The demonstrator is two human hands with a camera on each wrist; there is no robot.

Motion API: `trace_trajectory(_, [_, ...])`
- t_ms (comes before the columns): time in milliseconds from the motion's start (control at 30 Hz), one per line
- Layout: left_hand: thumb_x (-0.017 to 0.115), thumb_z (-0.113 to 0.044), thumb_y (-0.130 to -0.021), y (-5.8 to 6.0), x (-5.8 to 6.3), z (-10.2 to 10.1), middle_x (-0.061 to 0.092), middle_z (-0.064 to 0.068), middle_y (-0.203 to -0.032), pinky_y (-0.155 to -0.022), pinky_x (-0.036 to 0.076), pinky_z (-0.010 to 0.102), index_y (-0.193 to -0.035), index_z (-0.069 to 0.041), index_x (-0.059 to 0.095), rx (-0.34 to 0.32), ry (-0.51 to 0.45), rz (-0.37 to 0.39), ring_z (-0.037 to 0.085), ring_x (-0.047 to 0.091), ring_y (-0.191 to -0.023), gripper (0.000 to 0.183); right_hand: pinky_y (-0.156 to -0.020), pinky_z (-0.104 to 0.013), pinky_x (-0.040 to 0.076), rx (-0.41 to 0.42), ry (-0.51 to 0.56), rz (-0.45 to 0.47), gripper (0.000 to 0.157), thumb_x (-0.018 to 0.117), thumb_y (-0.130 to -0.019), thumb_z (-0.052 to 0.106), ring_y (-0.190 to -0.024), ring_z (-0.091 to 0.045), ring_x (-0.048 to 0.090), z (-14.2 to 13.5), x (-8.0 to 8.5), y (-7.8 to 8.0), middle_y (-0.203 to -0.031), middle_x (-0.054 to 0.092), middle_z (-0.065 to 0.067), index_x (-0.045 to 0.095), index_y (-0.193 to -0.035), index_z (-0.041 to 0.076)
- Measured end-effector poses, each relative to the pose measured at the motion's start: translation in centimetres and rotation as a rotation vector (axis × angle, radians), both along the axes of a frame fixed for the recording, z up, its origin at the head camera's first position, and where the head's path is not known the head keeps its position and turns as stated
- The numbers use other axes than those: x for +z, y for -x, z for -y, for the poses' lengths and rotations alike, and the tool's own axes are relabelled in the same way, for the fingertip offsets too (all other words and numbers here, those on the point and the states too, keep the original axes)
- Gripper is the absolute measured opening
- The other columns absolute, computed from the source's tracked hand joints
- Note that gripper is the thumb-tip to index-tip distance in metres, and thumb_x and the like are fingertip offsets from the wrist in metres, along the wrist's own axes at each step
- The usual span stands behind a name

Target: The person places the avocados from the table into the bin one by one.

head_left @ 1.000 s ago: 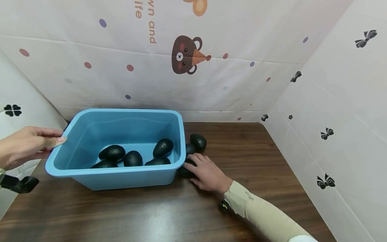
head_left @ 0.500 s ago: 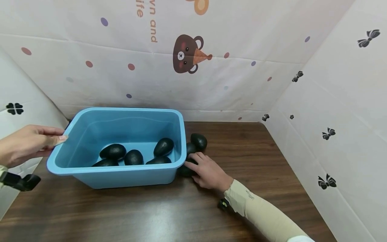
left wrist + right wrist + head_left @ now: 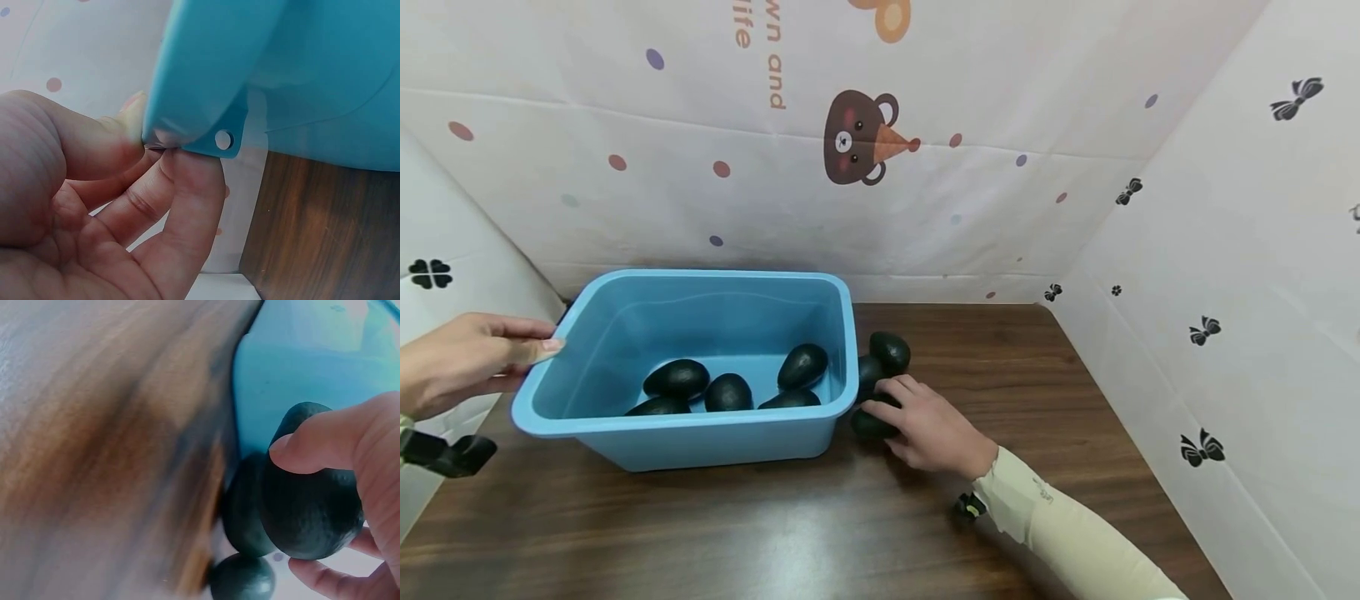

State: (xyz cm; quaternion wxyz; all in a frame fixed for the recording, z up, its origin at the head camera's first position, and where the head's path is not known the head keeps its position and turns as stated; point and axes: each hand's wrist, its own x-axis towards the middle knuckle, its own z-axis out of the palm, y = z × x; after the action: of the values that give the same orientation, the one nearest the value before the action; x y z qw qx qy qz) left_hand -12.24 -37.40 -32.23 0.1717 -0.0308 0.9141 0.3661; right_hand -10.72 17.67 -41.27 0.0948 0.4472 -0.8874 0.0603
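A blue plastic bin [image 3: 700,437] stands on the table with several dark green avocados [image 3: 727,392] inside. My left hand [image 3: 478,362] pinches the bin's left rim, thumb on top and fingers beneath, as the left wrist view shows at the rim [image 3: 194,75]. Just right of the bin, my right hand [image 3: 925,425] grips an avocado [image 3: 312,509], with thumb and fingers around it. Two more avocados lie behind that hand: one close to the bin wall [image 3: 868,369], the other at the back [image 3: 890,352].
The brown wooden table [image 3: 1000,375] carries everything. A white patterned sheet [image 3: 775,208] hangs behind it, with more sheeting at the left and the right side [image 3: 1240,275]. A black wrist camera [image 3: 448,456] hangs below the left hand.
My right hand has shifted slightly right, away from the bin, and the avocado in it has come along. The left hand keeps its hold on the rim.
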Motion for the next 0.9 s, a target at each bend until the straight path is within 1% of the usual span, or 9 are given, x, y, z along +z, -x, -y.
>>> trace_trajectory(67, [0.048, -0.028, -0.111, 0.0, -0.1, 0.0, 0.073, 0.020, -0.110, -0.082, 0.066, 0.050, -0.150, 0.021, 0.026, 0.000, 0.000, -0.004, 0.021, 0.071, -0.087, 0.066, -0.101, -0.039, 0.059, 0.005, 0.000, -0.004, 0.058, 0.086, -0.084, 0.021, -0.120, -0.021, 0.056, 0.0, 0.5, -0.1, -0.136, 0.060, -0.003, 0.063, -0.137, 0.024])
trace_trajectory(367, [0.048, -0.028, -0.111, 0.0, -0.1, 0.1, 0.073, 0.024, -0.112, -0.082, 0.066, 0.050, -0.150, 0.022, 0.025, -0.001, 0.002, -0.005, 0.021, 0.071, -0.087, 0.067, -0.102, -0.038, 0.058, 0.026, 0.010, -0.050, 0.058, 0.087, -0.081, 0.020, -0.120, -0.020, 0.057, -0.2, 2.6, -0.7, -0.135, 0.060, -0.003, 0.065, -0.135, 0.022])
trace_trajectory(500, [0.047, -0.028, -0.112, 0.0, -0.1, 0.1, 0.073, 0.022, -0.111, -0.082, 0.066, 0.049, -0.150, 0.022, 0.026, -0.006, 0.003, -0.008, 0.021, 0.071, -0.088, 0.067, -0.102, -0.037, 0.057, 0.037, 0.004, -0.065, 0.058, 0.088, -0.081, 0.020, -0.119, -0.020, 0.056, -0.1, 3.7, -1.0, -0.134, 0.059, -0.002, 0.065, -0.134, 0.022])
trace_trajectory(733, [0.048, -0.028, -0.112, 0.0, -0.1, 0.2, 0.074, 0.018, -0.109, -0.081, 0.067, 0.049, -0.150, 0.021, 0.027, -0.005, 0.000, -0.012, 0.021, 0.071, -0.088, 0.066, -0.095, -0.034, 0.059, 0.079, 0.040, -0.077, 0.057, 0.086, -0.081, 0.018, -0.117, -0.019, 0.057, -0.1, 6.1, -1.7, -0.133, 0.060, -0.003, 0.066, -0.134, 0.020])
trace_trajectory(900, [0.048, -0.029, -0.112, 0.0, 0.0, 0.0, 0.074, 0.015, -0.108, -0.082, 0.067, 0.048, -0.150, 0.021, 0.028, -0.001, -0.004, -0.006, 0.020, 0.071, -0.087, 0.066, -0.091, -0.029, 0.059, 0.084, 0.057, -0.046, 0.056, 0.085, -0.083, 0.018, -0.116, -0.016, 0.055, -0.1, 7.6, -2.1, -0.134, 0.060, -0.001, 0.066, -0.135, 0.021])
